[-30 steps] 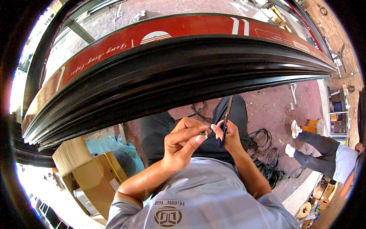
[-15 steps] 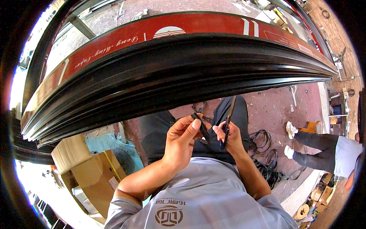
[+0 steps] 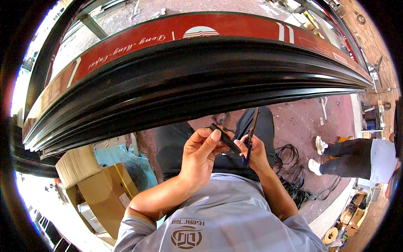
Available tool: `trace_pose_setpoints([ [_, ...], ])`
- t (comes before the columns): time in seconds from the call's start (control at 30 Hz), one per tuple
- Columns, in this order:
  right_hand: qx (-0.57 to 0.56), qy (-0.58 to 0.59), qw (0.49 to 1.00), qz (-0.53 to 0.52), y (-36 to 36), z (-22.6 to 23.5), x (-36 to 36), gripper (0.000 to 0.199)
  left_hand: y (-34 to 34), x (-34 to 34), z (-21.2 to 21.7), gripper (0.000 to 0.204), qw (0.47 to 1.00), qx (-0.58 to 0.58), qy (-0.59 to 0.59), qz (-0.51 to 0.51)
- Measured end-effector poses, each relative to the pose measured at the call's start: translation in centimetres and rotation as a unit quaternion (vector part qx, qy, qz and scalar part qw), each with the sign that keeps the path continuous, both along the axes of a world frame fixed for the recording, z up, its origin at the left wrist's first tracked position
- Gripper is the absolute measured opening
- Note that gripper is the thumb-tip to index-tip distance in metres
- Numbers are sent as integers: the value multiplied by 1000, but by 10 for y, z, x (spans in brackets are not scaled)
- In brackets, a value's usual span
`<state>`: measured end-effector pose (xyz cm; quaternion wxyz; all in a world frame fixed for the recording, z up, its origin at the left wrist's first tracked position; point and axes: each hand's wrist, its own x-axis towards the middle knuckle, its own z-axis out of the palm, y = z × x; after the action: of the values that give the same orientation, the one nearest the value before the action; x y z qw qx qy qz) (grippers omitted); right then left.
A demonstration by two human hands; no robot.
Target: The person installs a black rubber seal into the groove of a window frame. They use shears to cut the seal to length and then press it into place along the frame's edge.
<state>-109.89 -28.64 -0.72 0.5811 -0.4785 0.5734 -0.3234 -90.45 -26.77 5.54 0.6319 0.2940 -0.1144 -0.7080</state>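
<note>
One strip [image 3: 229, 143] is pinched in our left hand [image 3: 198, 153]; our right hand [image 3: 257, 152] grips scissors [image 3: 254, 121]. What's done or left, we can't tell.

A: Light level?
B: Bright overall; strongest at the left rim, burnt out to white.
A: Glare?
B: Pale streaks along the ridges of the black profile [image 3: 189, 84]; deep shade with little detail between.
A: Contrast?
B: Moderate on the grey shirt [image 3: 243, 210], with soft shading; low for the dark strip [image 3: 229, 144] and scissors [image 3: 254, 124] near the dark trousers [image 3: 168, 147].
A: Focus?
B: Fairly crisp at left hand [image 3: 200, 149] and right hand [image 3: 256, 152]; softer toward the rim.
A: Distortion?
B: Strong fisheye bowing of the profile; black corners; coloured fringing along the left rim.
</note>
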Motion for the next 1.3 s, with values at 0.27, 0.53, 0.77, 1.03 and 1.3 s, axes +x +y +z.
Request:
trace_pose_setpoints([
  [0.27, -6, -27, 1000, 13, -1, -6, 0, 30, 1, 1, 4, 8, 1000, 6, 1, 0],
  [0.53, 22, -15, 995, 91, 8, 43, -11, 18, 8, 4, -4, 7, 992, -101, -75, 14],
  [0.77, 28, -74, 981, 177, 27, 63, -28, 35, 6, 4, -12, 9, 957, -259, -129, 28],
  [1.03, -10, -82, 976, 202, 33, 66, -28, 51, 8, 9, 0, 13, 935, -306, -178, 10],
  [1.3, -10, -96, 982, 164, 28, 74, -11, 57, 4, 18, -4, 16, 869, -387, -302, 56],
])
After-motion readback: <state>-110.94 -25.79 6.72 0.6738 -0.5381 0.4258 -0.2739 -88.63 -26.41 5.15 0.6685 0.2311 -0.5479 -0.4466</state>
